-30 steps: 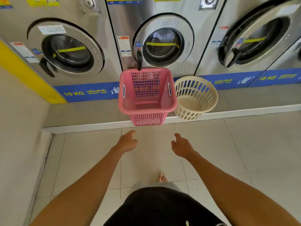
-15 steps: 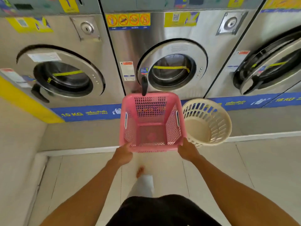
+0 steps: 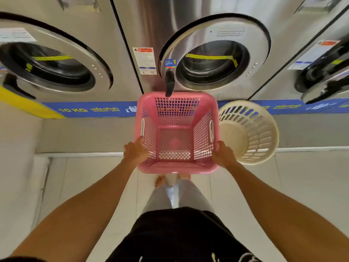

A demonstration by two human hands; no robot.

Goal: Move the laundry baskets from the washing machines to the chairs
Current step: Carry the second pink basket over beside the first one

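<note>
An empty pink square laundry basket (image 3: pixel 176 118) stands on the raised step in front of the middle washing machine (image 3: pixel 213 53). My left hand (image 3: pixel 136 151) grips its near left rim and my right hand (image 3: pixel 222 153) grips its near right rim. Touching the pink basket on the right, a cream round laundry basket (image 3: pixel 251 129) leans tilted on the same step, also empty. No chairs are in view.
Three steel front-loading machines line the wall, with a left machine (image 3: pixel 51 61) and a right machine (image 3: pixel 324 69) whose door stands ajar. A grey step (image 3: pixel 85 137) runs below them. A wall (image 3: pixel 17 167) closes the left side. My bare feet stand on white floor tiles (image 3: pixel 283 186).
I have stepped up to the machines. Both hands went from reaching in the air to closing on the pink basket's near rim, sliding further round its sides.
</note>
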